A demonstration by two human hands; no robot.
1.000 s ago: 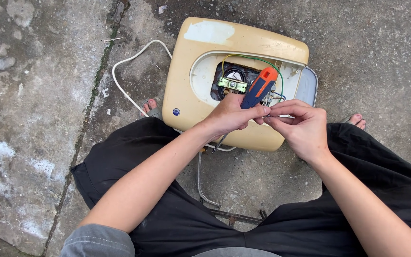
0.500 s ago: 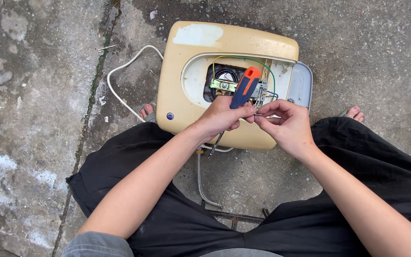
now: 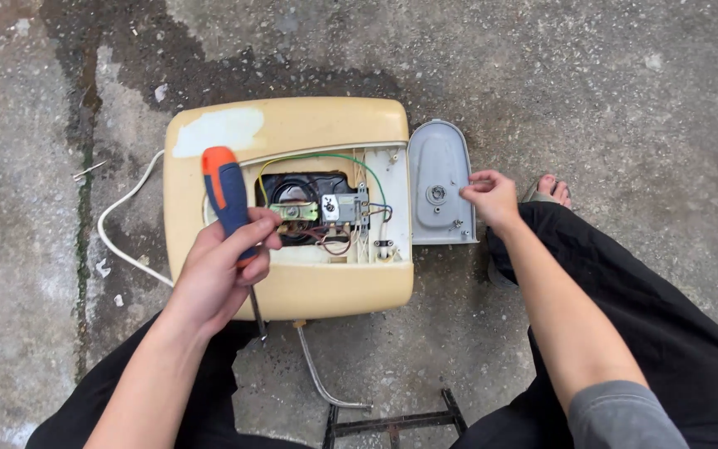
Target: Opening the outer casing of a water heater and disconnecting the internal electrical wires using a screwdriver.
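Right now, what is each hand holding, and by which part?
The left hand grips the screwdriver low on its blue-and-orange handle, shaft pointing down. The right hand holds nothing; its fingertips touch the grey cover.

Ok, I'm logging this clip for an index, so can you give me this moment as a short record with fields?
Setting: concrete ground
Main thing: cream water heater, lying flat, wiring bay open
Left hand: grips a screwdriver, orange-blue handle up, shaft pointing down
Right hand: fingertips on the grey cover, which lies beside the heater's right edge
Inside bay: thermostat, coloured wires
Nearby: white cord, metal hose
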